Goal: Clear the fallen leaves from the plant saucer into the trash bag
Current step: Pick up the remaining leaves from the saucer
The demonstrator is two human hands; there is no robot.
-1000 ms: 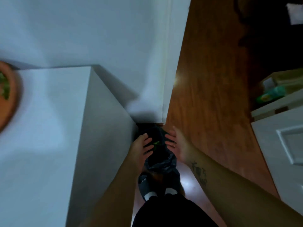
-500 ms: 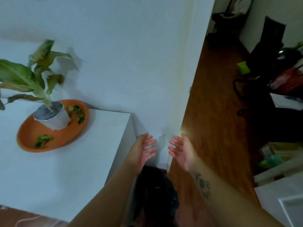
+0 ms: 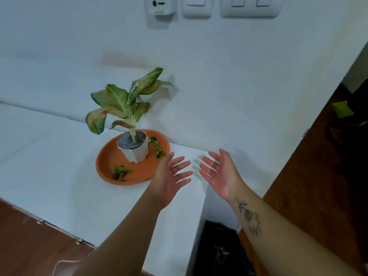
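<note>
Two bare hands hovered over the white cabinet top [image 3: 49, 166], palms turned inward toward each other, fingers spread and holding nothing. At ten o'clock from the left hand [image 3: 169, 176] sat the orange plant saucer [image 3: 105, 166], which carried a white pot [image 3: 136, 153] with a drooping green plant [image 3: 121, 100]. The right hand [image 3: 221, 174] hung beyond the cabinet's right edge. At six o'clock from it, low on the floor, lay the black trash bag [image 3: 219, 253] with leaf bits inside. Fallen leaves [image 3: 120, 172] lay in the saucer at the pot's seven o'clock, more leaves [image 3: 157, 146] at its three o'clock.
</note>
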